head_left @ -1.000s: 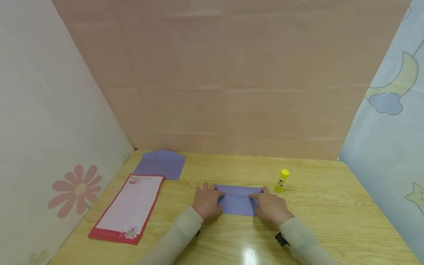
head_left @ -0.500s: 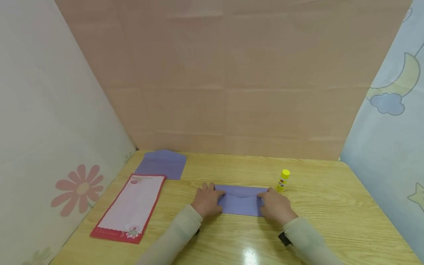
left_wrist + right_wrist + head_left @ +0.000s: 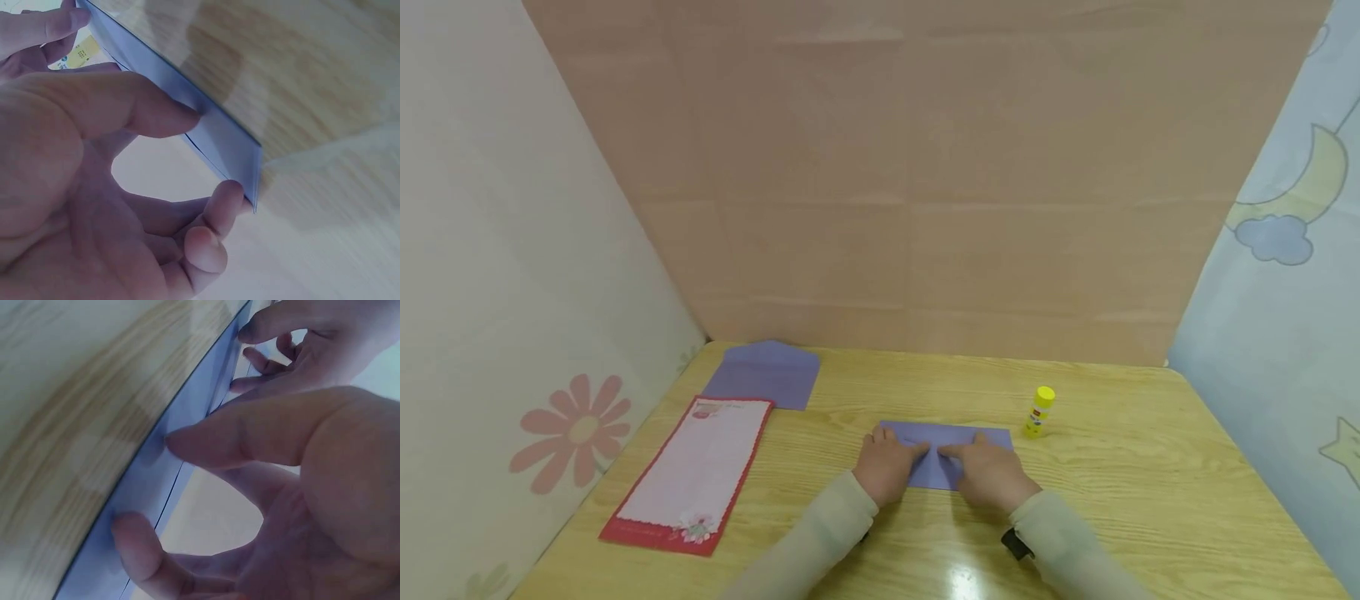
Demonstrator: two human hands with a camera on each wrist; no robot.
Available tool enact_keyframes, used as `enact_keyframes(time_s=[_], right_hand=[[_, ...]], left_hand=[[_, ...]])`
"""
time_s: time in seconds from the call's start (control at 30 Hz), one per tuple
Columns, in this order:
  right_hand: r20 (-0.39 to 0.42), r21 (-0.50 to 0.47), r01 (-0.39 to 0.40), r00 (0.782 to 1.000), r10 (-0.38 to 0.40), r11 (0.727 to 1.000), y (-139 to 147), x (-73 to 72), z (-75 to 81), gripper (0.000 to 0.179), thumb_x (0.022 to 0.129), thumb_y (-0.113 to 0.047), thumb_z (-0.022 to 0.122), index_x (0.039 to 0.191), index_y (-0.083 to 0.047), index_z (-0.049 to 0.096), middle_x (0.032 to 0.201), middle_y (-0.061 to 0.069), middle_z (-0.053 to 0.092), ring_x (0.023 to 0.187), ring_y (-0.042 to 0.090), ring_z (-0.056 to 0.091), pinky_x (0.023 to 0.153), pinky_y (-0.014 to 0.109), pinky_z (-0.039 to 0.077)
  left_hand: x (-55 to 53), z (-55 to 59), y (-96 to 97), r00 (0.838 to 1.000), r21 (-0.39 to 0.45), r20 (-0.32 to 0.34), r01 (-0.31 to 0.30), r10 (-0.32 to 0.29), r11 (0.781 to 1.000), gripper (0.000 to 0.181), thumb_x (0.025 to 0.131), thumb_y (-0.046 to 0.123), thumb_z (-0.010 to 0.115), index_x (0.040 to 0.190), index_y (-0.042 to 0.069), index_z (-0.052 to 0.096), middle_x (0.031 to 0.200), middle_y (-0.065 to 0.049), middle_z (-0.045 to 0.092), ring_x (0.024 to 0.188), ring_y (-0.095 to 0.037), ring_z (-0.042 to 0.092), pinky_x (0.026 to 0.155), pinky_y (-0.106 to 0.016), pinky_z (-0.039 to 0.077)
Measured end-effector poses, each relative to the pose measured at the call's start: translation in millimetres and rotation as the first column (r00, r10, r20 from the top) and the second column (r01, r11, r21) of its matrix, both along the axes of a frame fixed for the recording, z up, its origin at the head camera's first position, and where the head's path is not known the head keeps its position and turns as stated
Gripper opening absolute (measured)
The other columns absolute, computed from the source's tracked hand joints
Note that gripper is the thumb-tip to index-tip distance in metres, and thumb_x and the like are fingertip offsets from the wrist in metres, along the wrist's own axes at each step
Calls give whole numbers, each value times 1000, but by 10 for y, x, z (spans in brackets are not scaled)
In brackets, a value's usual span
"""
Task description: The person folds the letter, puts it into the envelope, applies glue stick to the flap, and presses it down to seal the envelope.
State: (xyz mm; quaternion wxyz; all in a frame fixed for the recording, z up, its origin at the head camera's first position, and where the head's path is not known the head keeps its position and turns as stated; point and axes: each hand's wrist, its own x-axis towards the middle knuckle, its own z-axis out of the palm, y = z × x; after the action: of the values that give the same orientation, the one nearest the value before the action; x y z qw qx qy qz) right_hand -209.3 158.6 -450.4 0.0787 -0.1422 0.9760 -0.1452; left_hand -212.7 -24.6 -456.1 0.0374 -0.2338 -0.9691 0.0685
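Observation:
A purple envelope (image 3: 955,433) lies on the wooden table with its flap folded down towards me. My left hand (image 3: 885,467) rests on its left half, and the index finger presses near the middle. From the right, my right hand (image 3: 996,475) presses on it too, its index fingertip close to the left one. In the left wrist view the thumb touches the envelope (image 3: 215,137) and other fingertips rest at its corner. The right wrist view shows thumb and a fingertip pressing on the envelope (image 3: 140,484), with the flap's edge as a dark line.
A yellow glue stick (image 3: 1039,412) stands upright beyond the right hand. At the left lies a red-bordered sheet of letter paper (image 3: 688,479), overlapping a second purple envelope (image 3: 767,379) with its flap up. A brown paper backdrop (image 3: 902,208) rises behind the table.
Both hands have moved inward along the flap from the envelope's sides, so the index fingertips now nearly meet at the middle. The glue stick and the papers have stayed in place.

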Motion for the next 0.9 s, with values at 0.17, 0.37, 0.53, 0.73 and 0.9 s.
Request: enact_keyframes(time_s=[0.17, 0.37, 0.53, 0.73, 0.9], right_hand=[[22, 8, 30, 999, -30, 1000, 80, 8, 53, 53, 78, -5, 68, 128, -22, 70, 128, 27, 55, 66, 22, 53, 48, 37, 42], [38, -11, 57, 998, -57, 998, 219, 26, 64, 48, 81, -4, 66, 126, -20, 71, 126, 22, 52, 51, 17, 39, 46, 31, 34], [1, -35, 55, 998, -55, 998, 258, 20, 17, 49, 79, -2, 66, 125, -18, 71, 118, 20, 52, 52, 17, 40, 46, 32, 35], [-78, -54, 32, 996, -37, 998, 196, 103, -20, 37, 73, -5, 76, 109, -15, 75, 116, 15, 60, 75, 21, 58, 53, 39, 47], [-110, -59, -52, 993, 45, 997, 47, 234, -1, 29, 71, -9, 79, 99, -13, 77, 101, 4, 60, 76, 18, 57, 55, 39, 48]], left_hand=[[-44, -39, -24, 999, 22, 48, -10, 9, 1000, 48, 91, 17, 71, 132, 42, 65, 100, -14, 67, 83, -23, 51, 77, -38, 47], [-84, -33, -42, 993, 64, 117, -32, 25, 997, 50, 89, 14, 71, 131, 40, 66, 111, -15, 66, 91, -25, 52, 76, -39, 46], [-95, -28, -63, 993, 142, 110, -53, 38, 988, 47, 84, 10, 73, 126, 31, 69, 103, -14, 63, 90, -25, 50, 77, -41, 45], [-145, -45, -71, 990, 197, 122, -91, 67, 976, 45, 79, 13, 77, 122, 23, 71, 102, -14, 59, 94, -27, 50, 81, -44, 46], [-178, 19, -112, 986, 216, 152, -104, 72, 971, 44, 70, 19, 83, 113, 17, 73, 95, -10, 56, 94, -25, 48, 76, -42, 45]])
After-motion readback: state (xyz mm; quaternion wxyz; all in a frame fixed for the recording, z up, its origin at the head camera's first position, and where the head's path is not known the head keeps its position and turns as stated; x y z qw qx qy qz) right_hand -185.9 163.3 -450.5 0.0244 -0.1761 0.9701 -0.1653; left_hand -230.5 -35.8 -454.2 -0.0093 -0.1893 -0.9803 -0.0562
